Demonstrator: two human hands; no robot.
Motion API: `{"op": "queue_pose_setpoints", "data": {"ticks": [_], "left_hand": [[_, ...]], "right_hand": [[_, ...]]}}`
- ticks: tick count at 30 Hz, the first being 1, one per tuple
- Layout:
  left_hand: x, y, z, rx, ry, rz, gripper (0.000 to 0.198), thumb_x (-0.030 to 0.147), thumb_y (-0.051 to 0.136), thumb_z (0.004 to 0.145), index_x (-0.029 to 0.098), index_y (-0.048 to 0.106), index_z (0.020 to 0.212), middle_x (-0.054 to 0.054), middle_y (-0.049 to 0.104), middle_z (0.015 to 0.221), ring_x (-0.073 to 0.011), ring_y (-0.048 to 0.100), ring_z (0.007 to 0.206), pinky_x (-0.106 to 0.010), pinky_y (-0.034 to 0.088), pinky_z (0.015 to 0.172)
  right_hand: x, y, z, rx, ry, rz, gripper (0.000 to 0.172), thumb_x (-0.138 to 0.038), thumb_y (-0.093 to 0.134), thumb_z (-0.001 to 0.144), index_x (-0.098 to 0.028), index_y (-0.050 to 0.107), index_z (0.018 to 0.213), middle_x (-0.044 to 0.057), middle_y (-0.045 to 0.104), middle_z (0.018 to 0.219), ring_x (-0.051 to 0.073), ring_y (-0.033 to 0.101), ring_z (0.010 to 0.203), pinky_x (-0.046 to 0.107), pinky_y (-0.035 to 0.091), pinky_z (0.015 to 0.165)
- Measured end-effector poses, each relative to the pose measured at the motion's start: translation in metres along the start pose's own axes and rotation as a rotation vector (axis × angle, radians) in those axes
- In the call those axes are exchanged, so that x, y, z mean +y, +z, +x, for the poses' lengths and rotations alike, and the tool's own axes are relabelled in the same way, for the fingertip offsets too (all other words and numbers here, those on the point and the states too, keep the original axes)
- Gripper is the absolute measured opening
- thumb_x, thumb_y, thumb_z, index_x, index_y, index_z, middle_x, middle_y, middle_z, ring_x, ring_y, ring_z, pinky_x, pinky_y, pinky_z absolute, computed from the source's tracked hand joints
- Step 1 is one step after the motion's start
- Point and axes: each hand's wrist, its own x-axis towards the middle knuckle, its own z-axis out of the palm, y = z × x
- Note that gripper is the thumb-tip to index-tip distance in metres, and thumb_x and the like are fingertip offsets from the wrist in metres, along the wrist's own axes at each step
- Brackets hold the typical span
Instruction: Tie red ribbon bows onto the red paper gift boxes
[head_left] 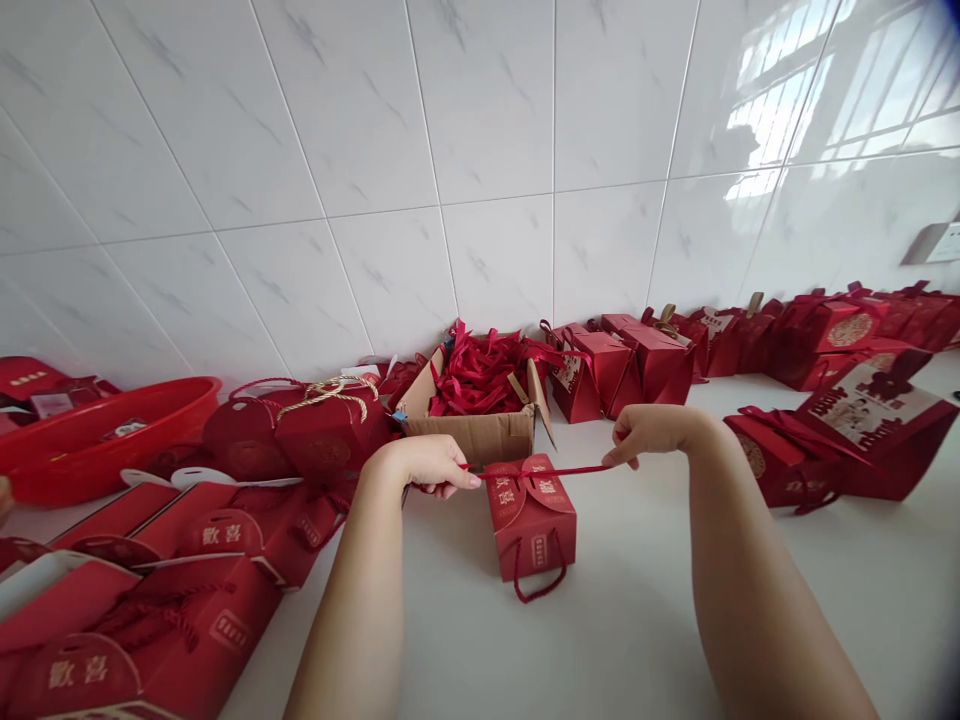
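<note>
**Two bare forearms [351, 610] frame a small red cardboard gift box [536, 530]**

Both forearms run off the bottom edge, elbows out of view. The box sits just beyond them on a smooth white tabletop [615, 610], its dark-red cord handle [541, 596] at six o'clock and its far side hidden. Measured from the box, the left hand [431, 468] at ten o'clock pinches a narrow dark-red fabric ribbon [574, 471], covering part of it. At two o'clock, the right hand [636, 438] pinches the other length between thumb and forefinger. The ribbon stretches straight across the rounded top flaps; whether it threads through them is hard to make out.

At eleven, a brown cardboard carton [480, 435] brims with tangled red ribbons [480, 375], its lower left part masked by the left hand. Upright red boxes [664, 375] at one and overlapping red boxes [892, 450] toward three partly hide one another. The left edge crops a red plastic basin [97, 475] at half past nine and gold-lettered red boxes [217, 640] at half past eight.
</note>
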Motion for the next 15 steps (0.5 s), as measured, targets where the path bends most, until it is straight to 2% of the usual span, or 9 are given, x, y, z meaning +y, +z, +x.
{"op": "queue_pose_setpoints", "data": {"ticks": [4,9,12,15], "left_hand": [[-0.006,0.002,0.009,-0.014,0.009,0.014,0.049,0.062,0.065,0.061,0.017,0.051,0.047,0.001,0.049,0.052,-0.0104,0.037,0.048,-0.027,0.028,0.053],[-0.003,-0.001,0.0,0.084,-0.001,0.044,0.049,0.065,0.062,0.063,0.017,0.059,0.052,0.002,0.041,0.049,-0.0087,0.028,0.044,-0.027,0.022,0.049],[0.003,-0.002,-0.017,0.163,0.064,0.027,0.05,0.066,0.059,0.067,0.018,0.06,0.056,0.003,0.04,0.05,-0.0085,0.027,0.044,-0.026,0.021,0.047],[0.012,-0.001,-0.035,0.235,0.206,0.022,0.045,0.062,0.057,0.072,0.019,0.061,0.061,0.001,0.052,0.061,-0.0102,0.039,0.051,-0.024,0.027,0.05]], "right_hand": [[0.001,0.0,-0.002,0.049,0.021,-0.015,0.037,-0.053,0.065,0.064,-0.017,0.063,0.058,-0.001,0.036,0.058,0.011,0.034,0.056,0.026,0.024,0.058],[-0.002,-0.004,-0.013,0.114,0.004,0.04,0.038,-0.054,0.066,0.066,-0.017,0.061,0.058,-0.001,0.039,0.058,0.011,0.035,0.055,0.026,0.025,0.056],[-0.004,-0.007,-0.027,0.159,-0.144,0.162,0.043,-0.057,0.062,0.072,-0.016,0.056,0.059,0.0,0.043,0.059,0.011,0.037,0.057,0.026,0.028,0.056],[-0.009,-0.01,-0.042,0.192,-0.342,0.284,0.044,-0.057,0.06,0.076,-0.016,0.054,0.063,0.001,0.049,0.066,0.01,0.04,0.06,0.025,0.032,0.058]]}}
